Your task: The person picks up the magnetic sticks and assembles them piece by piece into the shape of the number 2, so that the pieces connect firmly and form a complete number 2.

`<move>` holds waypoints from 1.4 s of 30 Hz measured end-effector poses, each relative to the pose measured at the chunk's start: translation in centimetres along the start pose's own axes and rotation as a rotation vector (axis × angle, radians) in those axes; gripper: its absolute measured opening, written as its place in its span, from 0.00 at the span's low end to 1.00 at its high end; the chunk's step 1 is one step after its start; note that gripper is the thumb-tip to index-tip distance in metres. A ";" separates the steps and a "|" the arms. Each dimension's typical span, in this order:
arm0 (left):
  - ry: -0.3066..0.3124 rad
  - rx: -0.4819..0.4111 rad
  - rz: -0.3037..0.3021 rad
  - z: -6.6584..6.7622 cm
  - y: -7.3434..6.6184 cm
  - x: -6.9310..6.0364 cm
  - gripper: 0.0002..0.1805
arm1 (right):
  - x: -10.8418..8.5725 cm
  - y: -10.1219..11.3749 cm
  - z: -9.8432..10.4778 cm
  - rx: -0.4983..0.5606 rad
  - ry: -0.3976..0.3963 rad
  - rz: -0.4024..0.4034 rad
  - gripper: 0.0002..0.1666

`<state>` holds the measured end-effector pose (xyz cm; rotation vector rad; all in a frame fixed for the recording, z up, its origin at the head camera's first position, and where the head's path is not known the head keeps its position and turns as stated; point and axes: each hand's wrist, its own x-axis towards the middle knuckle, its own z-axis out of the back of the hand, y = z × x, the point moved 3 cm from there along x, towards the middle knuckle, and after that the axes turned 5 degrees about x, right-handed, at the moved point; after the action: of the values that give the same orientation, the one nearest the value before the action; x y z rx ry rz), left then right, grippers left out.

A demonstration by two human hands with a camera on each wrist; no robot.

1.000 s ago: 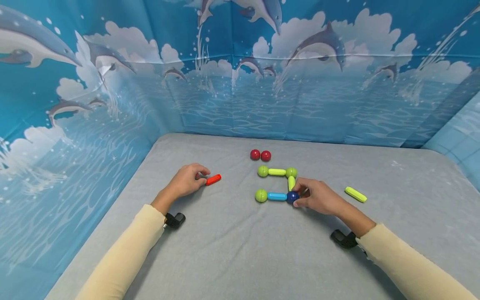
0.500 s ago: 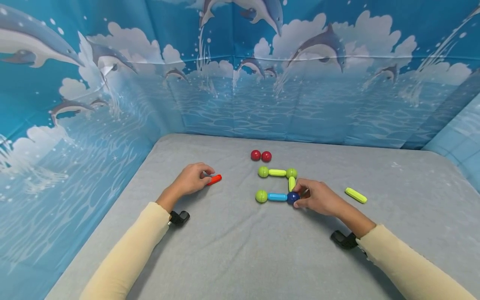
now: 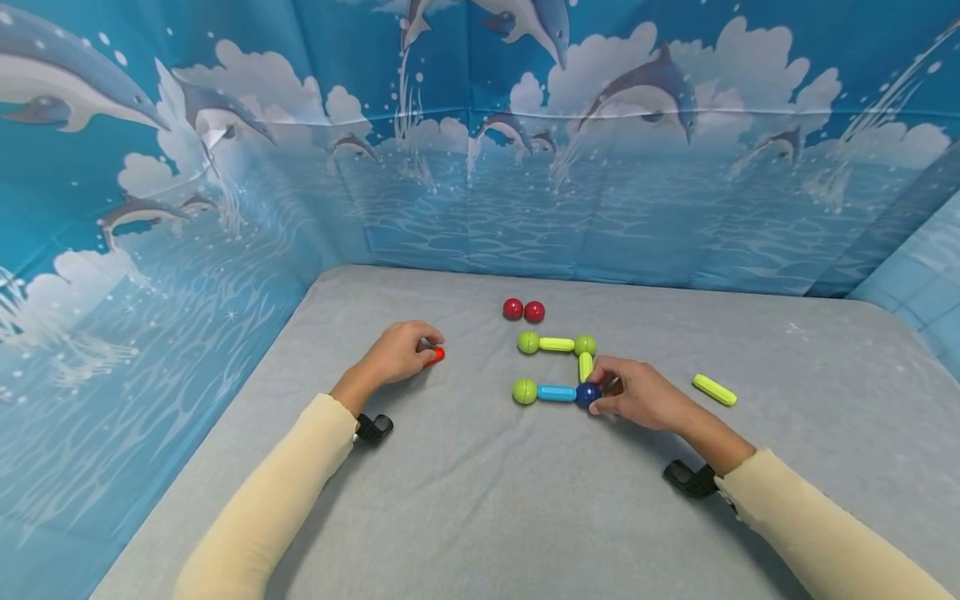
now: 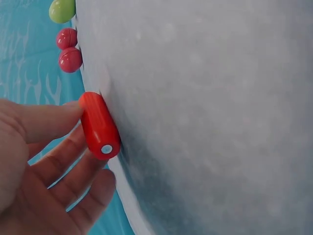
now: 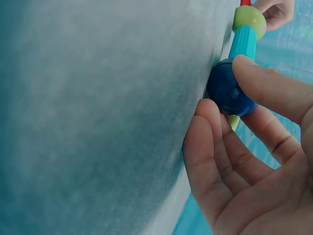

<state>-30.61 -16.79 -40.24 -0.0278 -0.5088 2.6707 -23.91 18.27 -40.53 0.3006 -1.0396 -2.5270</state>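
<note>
A red magnetic rod (image 4: pixel 100 127) lies on the grey cloth, between the thumb and fingers of my left hand (image 3: pixel 397 354); the head view shows only its far end. My right hand (image 3: pixel 641 398) pinches a dark blue ball (image 3: pixel 587 395) between thumb and fingers. That ball joins a light blue rod (image 3: pixel 557 393), which ends in a green ball (image 3: pixel 525 392). From the blue ball a yellow-green rod (image 3: pixel 587 367) runs back to another green ball (image 3: pixel 585 345). A second yellow-green rod (image 3: pixel 557 343) leads left from there to a green ball (image 3: pixel 528 342).
Two red balls (image 3: pixel 523 311) sit side by side behind the joined pieces. One loose yellow-green rod (image 3: pixel 715 390) lies right of my right hand. A blue dolphin-print curtain (image 3: pixel 480 200) stands along the back and left of the cloth-covered table (image 3: pixel 480 517).
My left hand has slid right over the red rod, covering more of it, and its thumb and fingers have come round it. The right hand stays at the blue ball.
</note>
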 end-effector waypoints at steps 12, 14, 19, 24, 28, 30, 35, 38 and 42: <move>0.125 0.008 0.050 0.3 -0.1 -0.3 0.15 | 0.1 0.1 -0.1 -0.007 0.001 -0.007 0.13; 0.169 0.022 0.068 0.5 0.0 -0.5 0.15 | 0.1 0.0 -0.1 -0.010 -0.001 -0.008 0.13; 0.241 0.022 0.077 0.7 0.1 -0.7 0.15 | 0.1 -0.1 -0.1 -0.022 -0.009 0.000 0.13; 0.258 -0.007 0.052 0.4 -0.1 -1.1 0.16 | 0.0 -0.2 -0.2 -0.022 -0.013 0.009 0.13; 0.240 -0.028 0.014 0.2 -0.4 -1.6 0.17 | 0.0 -0.2 -0.2 -0.017 -0.014 0.011 0.13; 0.221 -0.048 0.001 0.2 -0.7 -1.8 0.17 | 0.0 -0.2 -0.2 -0.016 -0.013 0.011 0.13; 0.236 -0.279 -0.024 -0.3 -2.4 -3.1 0.17 | 0.0 -0.2 -0.2 -0.015 -0.005 0.008 0.13; 0.276 -0.462 -0.043 -0.8 -4.4 -4.1 0.18 | 0.1 -0.2 -0.1 -0.017 -0.004 -0.001 0.13; 0.273 -0.616 -0.060 -1.7 -7.0 -5.1 0.18 | 0.0 -0.3 -0.1 -0.024 -0.012 -0.003 0.13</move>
<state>-22.98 -12.39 -39.66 -0.5341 -1.1864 2.2979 -23.99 18.37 -40.76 0.2815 -1.0134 -2.5449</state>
